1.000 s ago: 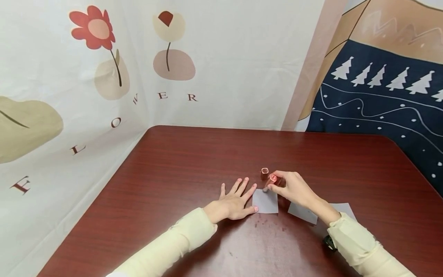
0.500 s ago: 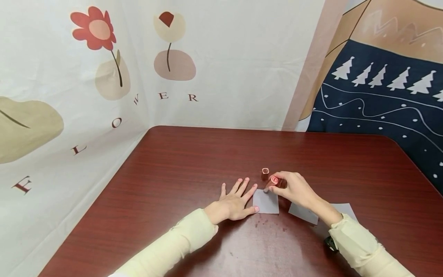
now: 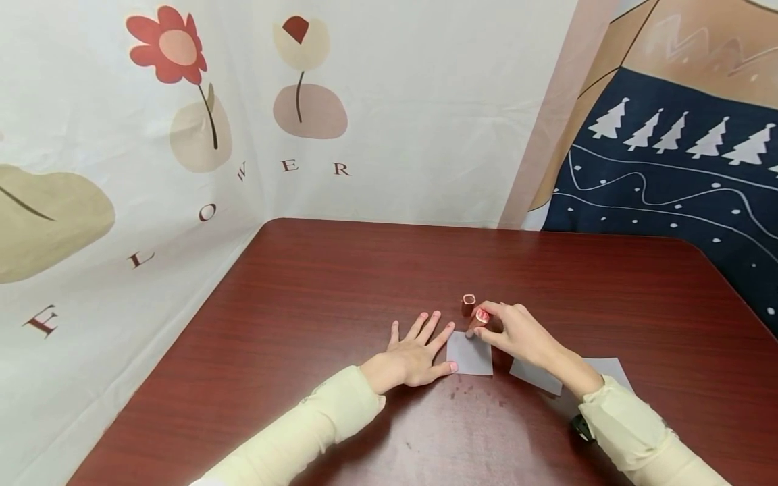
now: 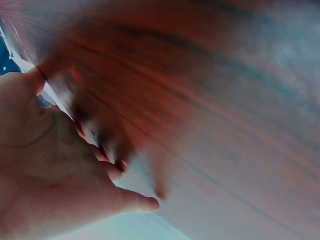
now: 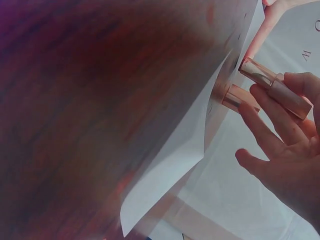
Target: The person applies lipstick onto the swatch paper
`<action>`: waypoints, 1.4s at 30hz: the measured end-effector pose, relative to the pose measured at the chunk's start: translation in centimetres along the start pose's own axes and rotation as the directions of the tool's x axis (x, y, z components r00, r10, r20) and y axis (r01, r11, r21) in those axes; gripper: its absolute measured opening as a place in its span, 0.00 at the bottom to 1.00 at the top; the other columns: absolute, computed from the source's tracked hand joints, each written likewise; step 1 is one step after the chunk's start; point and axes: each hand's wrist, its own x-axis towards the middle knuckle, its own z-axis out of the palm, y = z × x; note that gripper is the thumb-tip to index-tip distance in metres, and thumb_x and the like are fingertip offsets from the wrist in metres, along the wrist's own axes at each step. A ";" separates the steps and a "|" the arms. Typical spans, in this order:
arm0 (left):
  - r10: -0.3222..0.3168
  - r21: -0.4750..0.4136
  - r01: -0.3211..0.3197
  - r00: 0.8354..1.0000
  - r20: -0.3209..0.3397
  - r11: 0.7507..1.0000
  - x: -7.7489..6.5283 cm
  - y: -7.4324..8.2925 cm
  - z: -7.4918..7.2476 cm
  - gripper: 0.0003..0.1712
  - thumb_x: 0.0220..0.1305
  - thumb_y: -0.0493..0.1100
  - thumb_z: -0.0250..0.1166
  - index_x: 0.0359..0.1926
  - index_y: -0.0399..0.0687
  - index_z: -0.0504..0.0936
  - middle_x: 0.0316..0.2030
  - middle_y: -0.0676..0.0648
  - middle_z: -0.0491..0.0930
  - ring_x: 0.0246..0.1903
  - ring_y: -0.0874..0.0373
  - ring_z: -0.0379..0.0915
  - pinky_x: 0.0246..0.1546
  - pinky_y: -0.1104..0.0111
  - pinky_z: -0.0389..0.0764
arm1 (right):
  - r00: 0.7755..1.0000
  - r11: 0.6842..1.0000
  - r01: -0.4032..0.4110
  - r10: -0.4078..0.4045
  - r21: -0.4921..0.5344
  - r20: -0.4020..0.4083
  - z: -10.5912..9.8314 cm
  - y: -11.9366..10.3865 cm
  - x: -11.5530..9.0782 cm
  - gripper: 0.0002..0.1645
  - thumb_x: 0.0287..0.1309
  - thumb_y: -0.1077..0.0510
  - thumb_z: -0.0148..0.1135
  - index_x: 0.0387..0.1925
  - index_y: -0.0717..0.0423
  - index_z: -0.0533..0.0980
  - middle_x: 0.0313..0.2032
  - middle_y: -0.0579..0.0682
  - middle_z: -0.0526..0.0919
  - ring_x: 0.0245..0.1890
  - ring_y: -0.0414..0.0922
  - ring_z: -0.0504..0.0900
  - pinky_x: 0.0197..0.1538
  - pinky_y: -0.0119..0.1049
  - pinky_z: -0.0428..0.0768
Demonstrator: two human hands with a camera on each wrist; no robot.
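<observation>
In the head view my left hand [image 3: 410, 361] lies with fingers spread at the left side of a small square of white paper [image 3: 475, 359], thumb and forefinger at its edge. My right hand [image 3: 516, 332] pinches a rose-gold lipstick tube [image 3: 480, 319] between thumb and fingers. The tube is tilted, its lower end on the paper's top edge and its pink-marked end up. Right behind it stands a lipstick cap [image 3: 468, 304], also rose-gold. In the right wrist view, the metallic lipstick tube [image 5: 290, 97] shows between the fingertips, with the cap [image 5: 240, 98] beyond.
More white paper [image 3: 535, 376] lies under the right forearm, with another sheet [image 3: 610, 370] beside it. A dark object [image 3: 581, 426] shows by the right sleeve. Brown wooden table [image 3: 340, 270] reaches back to a printed cloth wall [image 3: 413, 135].
The lower end of the lipstick tube has shifted very slightly along the paper's top edge. The whole head view has drifted a little; my left hand stays in place.
</observation>
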 end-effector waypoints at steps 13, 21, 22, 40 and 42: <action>-0.006 0.017 0.006 1.000 -0.014 1.000 -0.1 0.1 0.0 0.41 0.64 0.71 0.41 0.73 0.68 0.40 0.73 0.54 0.33 0.70 0.58 0.27 0.62 0.43 0.40 | 1.000 1.000 -0.014 0.014 0.016 0.005 -0.1 0.2 -0.3 0.12 0.49 0.63 0.69 0.38 0.58 0.78 0.25 0.39 0.78 0.19 0.38 0.70 0.21 0.28 0.69; -0.011 0.019 0.012 1.000 -0.013 1.000 -0.1 0.0 0.0 0.41 0.64 0.71 0.41 0.73 0.68 0.40 0.73 0.54 0.33 0.70 0.57 0.27 0.62 0.43 0.41 | 1.000 1.000 -0.005 0.004 0.028 0.014 -0.2 0.1 -0.3 0.10 0.49 0.64 0.69 0.35 0.55 0.78 0.23 0.38 0.76 0.20 0.38 0.71 0.23 0.29 0.70; -0.012 0.021 0.012 1.000 -0.013 1.000 -0.1 0.0 0.0 0.41 0.64 0.71 0.41 0.73 0.68 0.40 0.73 0.54 0.34 0.70 0.57 0.27 0.62 0.43 0.41 | 1.000 1.000 0.000 0.000 0.029 0.014 -0.2 0.1 -0.3 0.10 0.49 0.64 0.69 0.35 0.55 0.78 0.24 0.38 0.76 0.20 0.38 0.71 0.23 0.29 0.70; -0.016 0.026 0.017 1.000 -0.012 1.000 0.0 0.2 0.1 0.41 0.64 0.70 0.41 0.73 0.67 0.41 0.73 0.53 0.34 0.70 0.57 0.27 0.62 0.43 0.41 | 0.997 0.999 0.004 -0.002 0.034 -0.073 -0.6 0.3 -0.2 0.10 0.50 0.64 0.67 0.37 0.57 0.79 0.28 0.40 0.82 0.26 0.39 0.77 0.28 0.34 0.76; -0.017 0.024 0.017 1.000 -0.008 1.000 0.0 0.3 0.0 0.41 0.64 0.70 0.41 0.73 0.67 0.41 0.73 0.53 0.34 0.70 0.57 0.27 0.62 0.43 0.41 | 0.998 1.000 0.006 -0.004 0.025 -0.058 -0.5 0.3 -0.2 0.10 0.50 0.65 0.67 0.36 0.56 0.78 0.27 0.39 0.81 0.24 0.38 0.76 0.26 0.31 0.74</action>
